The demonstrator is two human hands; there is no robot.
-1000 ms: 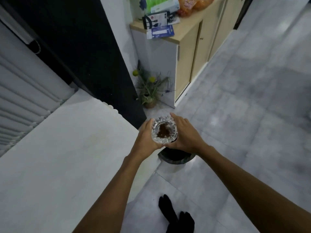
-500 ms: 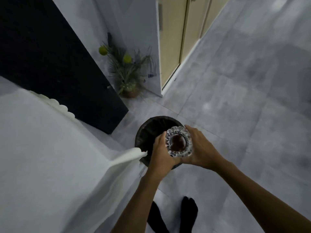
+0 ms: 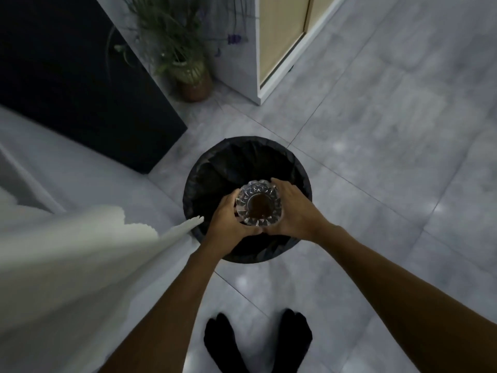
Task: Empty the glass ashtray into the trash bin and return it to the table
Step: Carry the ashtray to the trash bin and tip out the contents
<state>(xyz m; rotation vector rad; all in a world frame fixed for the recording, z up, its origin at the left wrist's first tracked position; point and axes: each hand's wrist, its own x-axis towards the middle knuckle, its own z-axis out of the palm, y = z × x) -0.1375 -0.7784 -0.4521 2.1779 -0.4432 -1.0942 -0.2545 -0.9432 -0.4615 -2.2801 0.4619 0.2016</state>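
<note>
The cut-glass ashtray (image 3: 258, 203) has a dark brown residue in its bowl and sits upright, mouth up. My left hand (image 3: 228, 217) grips its left side and my right hand (image 3: 294, 209) grips its right side. Both hold it directly above the round trash bin (image 3: 215, 168), which is lined with a black bag and stands on the grey tiled floor. The bin's inside looks dark; I cannot tell what it holds.
The white table's cloth (image 3: 80, 254) hangs at the left, its corner near the bin's rim. A potted plant (image 3: 188, 74) stands behind the bin beside a black panel (image 3: 80, 84) and a cabinet (image 3: 279, 36). My two feet in black socks (image 3: 258, 343) stand below the bin.
I have leaned over the bin, so it now fills the middle of the view. Both hands have carried the ashtray from the bin's near edge to over its opening, still upright.
</note>
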